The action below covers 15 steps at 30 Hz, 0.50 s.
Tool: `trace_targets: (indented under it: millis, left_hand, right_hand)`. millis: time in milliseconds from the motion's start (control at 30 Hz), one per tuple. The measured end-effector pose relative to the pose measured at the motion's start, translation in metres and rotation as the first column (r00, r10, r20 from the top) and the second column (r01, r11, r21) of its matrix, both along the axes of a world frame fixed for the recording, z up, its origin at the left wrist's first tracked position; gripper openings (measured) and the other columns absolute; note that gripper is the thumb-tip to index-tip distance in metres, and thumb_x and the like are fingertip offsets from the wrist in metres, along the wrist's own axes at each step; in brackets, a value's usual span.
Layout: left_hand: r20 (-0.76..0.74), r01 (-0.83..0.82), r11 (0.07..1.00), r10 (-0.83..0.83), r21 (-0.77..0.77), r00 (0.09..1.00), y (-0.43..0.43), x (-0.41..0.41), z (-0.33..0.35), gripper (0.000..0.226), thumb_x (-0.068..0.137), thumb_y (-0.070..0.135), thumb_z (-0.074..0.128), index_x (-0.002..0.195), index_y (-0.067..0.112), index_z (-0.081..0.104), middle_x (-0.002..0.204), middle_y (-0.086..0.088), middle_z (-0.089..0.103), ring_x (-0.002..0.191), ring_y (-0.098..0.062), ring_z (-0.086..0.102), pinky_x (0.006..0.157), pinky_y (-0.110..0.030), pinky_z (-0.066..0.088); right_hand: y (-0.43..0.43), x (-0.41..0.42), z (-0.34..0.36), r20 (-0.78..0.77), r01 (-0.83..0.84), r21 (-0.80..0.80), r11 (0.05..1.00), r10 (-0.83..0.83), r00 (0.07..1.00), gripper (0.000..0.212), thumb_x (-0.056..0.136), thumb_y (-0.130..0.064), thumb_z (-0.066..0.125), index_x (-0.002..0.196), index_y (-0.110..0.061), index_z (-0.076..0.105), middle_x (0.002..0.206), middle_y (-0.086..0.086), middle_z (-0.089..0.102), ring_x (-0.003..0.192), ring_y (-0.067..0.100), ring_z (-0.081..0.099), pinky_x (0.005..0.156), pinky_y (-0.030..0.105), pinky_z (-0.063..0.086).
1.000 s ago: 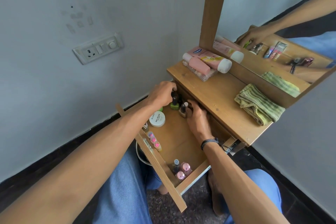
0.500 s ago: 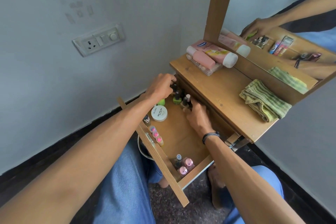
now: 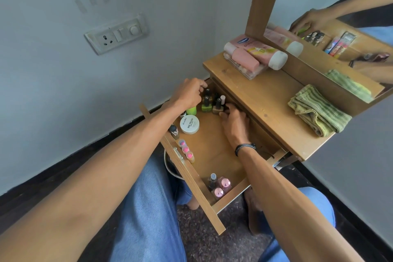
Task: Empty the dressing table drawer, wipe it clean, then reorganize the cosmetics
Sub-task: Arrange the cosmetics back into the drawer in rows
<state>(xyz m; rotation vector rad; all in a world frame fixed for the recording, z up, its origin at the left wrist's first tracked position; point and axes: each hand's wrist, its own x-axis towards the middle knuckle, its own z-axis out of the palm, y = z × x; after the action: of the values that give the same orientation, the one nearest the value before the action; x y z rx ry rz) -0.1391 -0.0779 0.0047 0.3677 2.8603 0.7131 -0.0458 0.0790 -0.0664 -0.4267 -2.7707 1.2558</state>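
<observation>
The wooden drawer (image 3: pixel 214 155) is pulled open over my lap. In its far corner stands a cluster of nail polish bottles: a green one (image 3: pixel 206 107), a beige one (image 3: pixel 217 109) and a dark one with a black cap (image 3: pixel 207 92). My left hand (image 3: pixel 188 95) reaches into that corner and its fingertips pinch the black cap. My right hand (image 3: pixel 235 123) lies in the drawer with thumb and fingers curled round the beige bottle. A white nail polish remover tub (image 3: pixel 189 124), small pink-topped tubes (image 3: pixel 186 150) and pink-capped bottles (image 3: pixel 220 186) also sit in the drawer.
On the dressing table top (image 3: pixel 265 100) lie a folded green striped cloth (image 3: pixel 316 110) and pink tubes on a clear case (image 3: pixel 253 55). A mirror (image 3: pixel 340 34) rises behind it. The wall with a switch plate (image 3: pixel 117 35) is on the left.
The view shifted slightly. Both hands stayed in the drawer's far corner, the left moving onto the black cap and the right closing in on the beige bottle.
</observation>
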Motion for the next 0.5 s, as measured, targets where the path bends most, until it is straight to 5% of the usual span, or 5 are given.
trace_targets:
  millis: [233, 500]
  left_hand:
    - [0.08, 0.089, 0.994, -0.084, -0.059, 0.993, 0.002, 0.003, 0.005, 0.078, 0.078, 0.011, 0.085, 0.147, 0.014, 0.049, 0.128, -0.006, 0.066, 0.117, -0.024, 0.062, 0.099, -0.042, 0.051]
    - [-0.052, 0.067, 0.997, -0.069, -0.044, 0.996, 0.006, 0.003, 0.0, 0.059, 0.081, 0.014, 0.084, 0.135, 0.014, 0.061, 0.117, -0.006, 0.07, 0.107, -0.026, 0.065, 0.088, -0.04, 0.053]
  right_hand:
    - [-0.001, -0.007, -0.002, -0.02, -0.031, 0.087, 0.996, 0.033, 0.999, 0.025, 0.101, -0.021, 0.056, 0.125, -0.019, 0.062, 0.112, 0.009, 0.071, 0.1, 0.03, 0.067, 0.075, 0.031, 0.045]
    - [-0.006, -0.02, -0.007, -0.048, -0.029, 0.093, 0.995, 0.034, 0.998, 0.03, 0.099, -0.017, 0.055, 0.128, -0.023, 0.06, 0.11, 0.008, 0.071, 0.099, 0.032, 0.066, 0.073, 0.029, 0.041]
